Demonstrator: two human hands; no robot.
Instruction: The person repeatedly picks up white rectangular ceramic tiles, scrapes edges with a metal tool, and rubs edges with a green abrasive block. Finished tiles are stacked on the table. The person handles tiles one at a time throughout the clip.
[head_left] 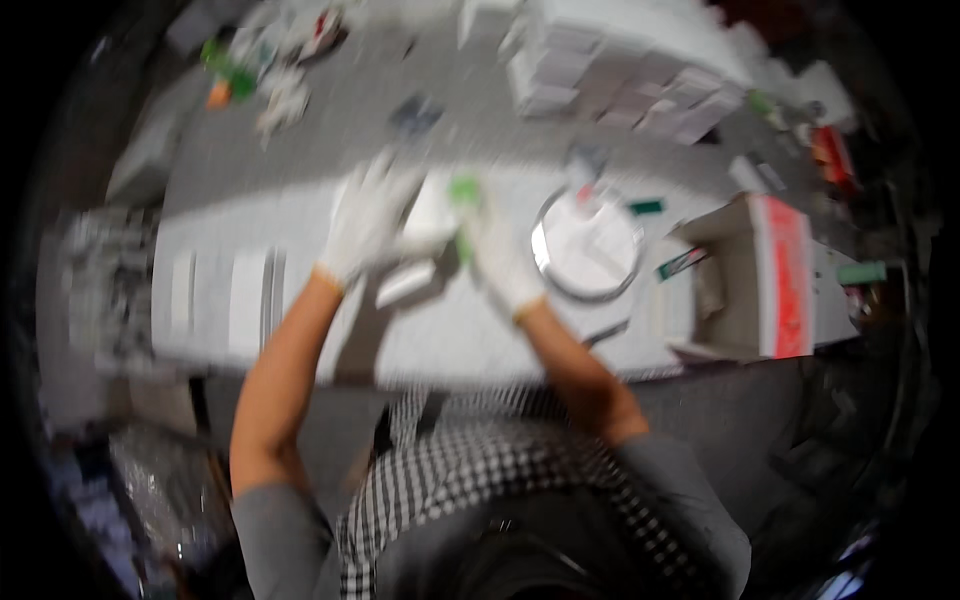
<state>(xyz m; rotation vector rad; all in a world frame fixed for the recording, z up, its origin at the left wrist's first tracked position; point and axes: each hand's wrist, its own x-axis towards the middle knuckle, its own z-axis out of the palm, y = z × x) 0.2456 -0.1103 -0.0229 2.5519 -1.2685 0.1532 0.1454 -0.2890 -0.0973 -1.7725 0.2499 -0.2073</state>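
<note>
The picture is blurred by motion. Both my hands wear white gloves and meet above a white worktable (250, 240). My left hand (368, 222) grips the left side of a small white box (430, 215). My right hand (500, 255) holds the box's right side, and something green (463, 190) shows at its fingers. A flat white piece (405, 283) lies on the table just below the box. I cannot tell what the green thing is.
A round ring lamp or magnifier (588, 250) lies right of my hands. An open cardboard box with a red flap (785, 275) stands at the far right. Stacked white boxes (620, 70) fill the back. Small green and orange items (228, 80) lie far left.
</note>
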